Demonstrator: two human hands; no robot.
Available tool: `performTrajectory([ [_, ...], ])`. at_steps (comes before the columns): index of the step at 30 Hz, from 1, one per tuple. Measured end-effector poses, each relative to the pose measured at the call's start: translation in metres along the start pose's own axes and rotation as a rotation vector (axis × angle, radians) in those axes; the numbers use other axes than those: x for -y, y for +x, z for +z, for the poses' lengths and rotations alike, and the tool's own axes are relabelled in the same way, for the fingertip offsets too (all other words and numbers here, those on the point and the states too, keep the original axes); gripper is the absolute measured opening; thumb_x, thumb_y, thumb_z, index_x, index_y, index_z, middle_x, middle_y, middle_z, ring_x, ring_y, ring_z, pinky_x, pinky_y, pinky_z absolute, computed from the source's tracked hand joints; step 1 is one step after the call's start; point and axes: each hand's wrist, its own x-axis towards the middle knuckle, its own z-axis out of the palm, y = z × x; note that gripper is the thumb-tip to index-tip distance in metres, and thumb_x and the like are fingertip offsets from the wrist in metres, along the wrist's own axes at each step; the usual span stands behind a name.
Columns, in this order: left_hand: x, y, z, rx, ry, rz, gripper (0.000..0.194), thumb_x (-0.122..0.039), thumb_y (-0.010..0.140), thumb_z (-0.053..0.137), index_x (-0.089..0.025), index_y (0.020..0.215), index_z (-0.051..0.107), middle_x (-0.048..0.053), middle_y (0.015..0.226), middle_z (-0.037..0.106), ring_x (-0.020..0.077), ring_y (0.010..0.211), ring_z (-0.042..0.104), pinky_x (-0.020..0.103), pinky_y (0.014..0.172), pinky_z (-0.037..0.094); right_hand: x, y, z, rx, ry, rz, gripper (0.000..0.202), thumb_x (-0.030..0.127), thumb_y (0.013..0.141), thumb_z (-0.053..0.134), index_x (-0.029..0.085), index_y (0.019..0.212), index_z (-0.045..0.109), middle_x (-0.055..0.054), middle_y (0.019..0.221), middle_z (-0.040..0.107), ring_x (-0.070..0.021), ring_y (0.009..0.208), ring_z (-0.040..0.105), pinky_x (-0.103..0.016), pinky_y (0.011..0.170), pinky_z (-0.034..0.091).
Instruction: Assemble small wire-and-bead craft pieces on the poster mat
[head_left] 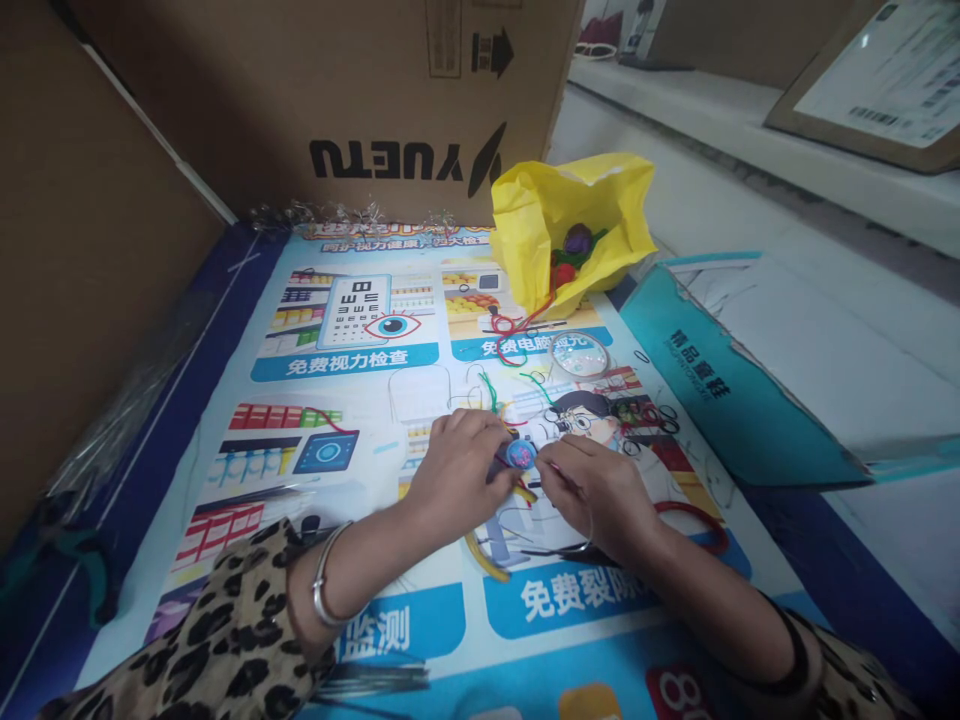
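Near the middle of the printed sheet, a small round blue piece with a pink pattern (520, 455) sits between my two hands. My left hand (466, 468) grips its left side between thumb and fingers. My right hand (596, 492) is closed at its right side, pinching a thin dark reddish strand (568, 480). Green strands (489, 390) and yellow-red bits lie just beyond and below the fingertips. A yellow curved strip (486, 558) rests below my left hand. Behind my hands stands a clear round dish (579, 355) holding tiny pieces.
An open yellow bag (525, 240) holds red, purple and green coiled strands. A teal box (720, 390) stands at the right. Cardboard walls (262, 100) enclose the back and left. Teal-handled pliers (86, 560) lie at left; thin wires (375, 680) lie at the front.
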Motion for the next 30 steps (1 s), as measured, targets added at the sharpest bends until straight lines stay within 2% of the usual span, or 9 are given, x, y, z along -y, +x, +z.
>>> performTrajectory([
  [30,0.0003,0.0000,-0.0005,-0.003,-0.017,0.004,0.025,-0.022,0.069,0.066,-0.022,0.093,0.057,0.004,0.106,0.057,0.0239,0.103,0.047,0.042,0.085,0.036,0.0008,0.0004,-0.0018,-0.026,-0.113,-0.062,0.023,0.015,0.082,0.043,0.017,0.066,0.060,-0.005,0.063,0.056,-0.0138,0.062,0.052,-0.023,0.059,0.035],
])
